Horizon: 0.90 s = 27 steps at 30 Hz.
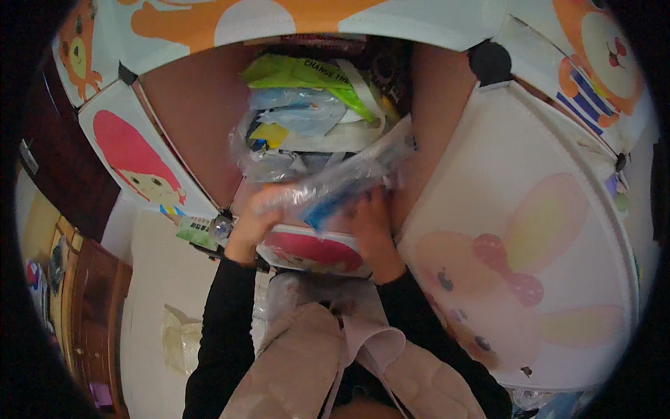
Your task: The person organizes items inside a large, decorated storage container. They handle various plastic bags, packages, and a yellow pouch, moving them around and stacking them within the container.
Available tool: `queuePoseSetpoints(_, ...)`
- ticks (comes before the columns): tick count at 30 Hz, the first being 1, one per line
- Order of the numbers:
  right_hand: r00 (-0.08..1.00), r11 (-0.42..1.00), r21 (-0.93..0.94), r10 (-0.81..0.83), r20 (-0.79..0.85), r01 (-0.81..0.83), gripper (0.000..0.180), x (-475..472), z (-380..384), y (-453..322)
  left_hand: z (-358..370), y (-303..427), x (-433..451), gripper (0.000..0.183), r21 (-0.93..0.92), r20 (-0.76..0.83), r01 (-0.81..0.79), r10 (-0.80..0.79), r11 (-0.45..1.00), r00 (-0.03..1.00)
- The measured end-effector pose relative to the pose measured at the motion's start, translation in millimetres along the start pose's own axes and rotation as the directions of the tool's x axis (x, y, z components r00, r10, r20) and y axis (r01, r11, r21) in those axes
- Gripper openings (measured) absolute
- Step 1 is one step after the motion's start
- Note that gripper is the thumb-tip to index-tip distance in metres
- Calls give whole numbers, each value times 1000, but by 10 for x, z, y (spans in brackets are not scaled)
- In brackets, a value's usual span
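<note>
My left hand (259, 212) grips the near left edge of a clear plastic bag (335, 178), which stretches across the mouth of a storage cube. Blurred by motion, my right hand (370, 222) is at the bag's right side, beside a blue patch (327, 209) in the plastic. Whether its fingers are closed on the plastic cannot be made out. Deeper in the cube lies a stack of folded bags: a green bag (293, 72) with printed letters, a pale blue plastic bag (301, 110) and a white bag (335, 142) with a strap.
A cube door panel (152, 167) with a red-haired cartoon stands at the left. On the right, a large translucent rabbit-print door (502, 251) swings outward. A black round connector (490, 62) joins the panels. Wooden furniture (91, 314) stands far left, and a pale packet (180, 338) lies on the floor.
</note>
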State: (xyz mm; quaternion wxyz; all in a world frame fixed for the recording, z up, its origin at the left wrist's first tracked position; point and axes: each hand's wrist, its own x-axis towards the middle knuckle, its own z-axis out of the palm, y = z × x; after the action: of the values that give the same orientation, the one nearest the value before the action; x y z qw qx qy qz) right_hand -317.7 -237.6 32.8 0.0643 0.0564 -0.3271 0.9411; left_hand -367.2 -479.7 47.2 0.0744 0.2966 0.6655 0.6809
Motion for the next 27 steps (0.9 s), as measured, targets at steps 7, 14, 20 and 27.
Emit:
queuePoseSetpoints(7,994,865,-492,-73,76,101,41,110,105,262,252,408,-451,115,-455,260,202,-88,867,962)
queuePoseSetpoints(14,931,490,-816,26,365,306,39,-181,408,172,509,511,-388,44,-147,6,173,-174,974,985)
queuePoseSetpoints(20,969,642,-726,-141,203,246,35,-112,378,488,562,213,-485,23,-123,-132,217,-233,968,964)
queuePoseSetpoints(27,993,897,-426,107,-53,-120,19,178,-113,60,-513,210,-1062,23,8,-676,40,-24,999,737)
